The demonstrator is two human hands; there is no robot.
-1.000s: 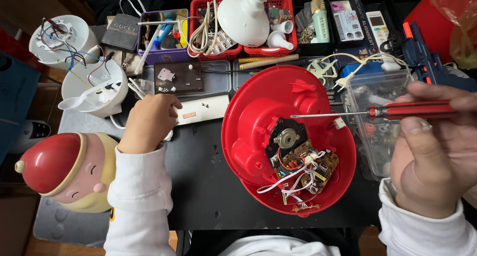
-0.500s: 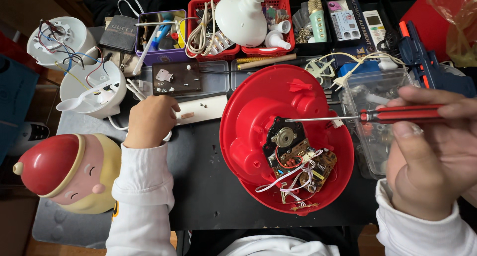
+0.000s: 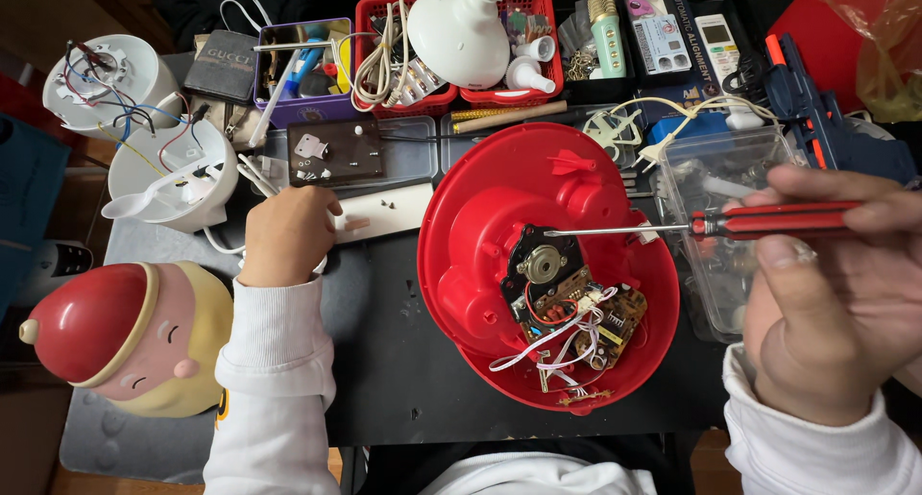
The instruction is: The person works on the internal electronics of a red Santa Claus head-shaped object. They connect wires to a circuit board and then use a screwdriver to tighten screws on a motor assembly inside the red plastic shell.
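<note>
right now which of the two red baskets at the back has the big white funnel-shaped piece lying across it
The right red basket: the white funnel-shaped piece lies over its left part. The left red basket holds mostly coiled cords.

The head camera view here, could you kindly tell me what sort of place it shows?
Probably a hobby or repair bench for small electronics: an opened red shell exposes a circuit board, the right hand holds a screwdriver, and baskets of parts line the back.

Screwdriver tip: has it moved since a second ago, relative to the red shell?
Yes. The screwdriver tip has crept left and slightly down across the red shell, now at the round metal part on the circuit board, held by the right hand.
</note>
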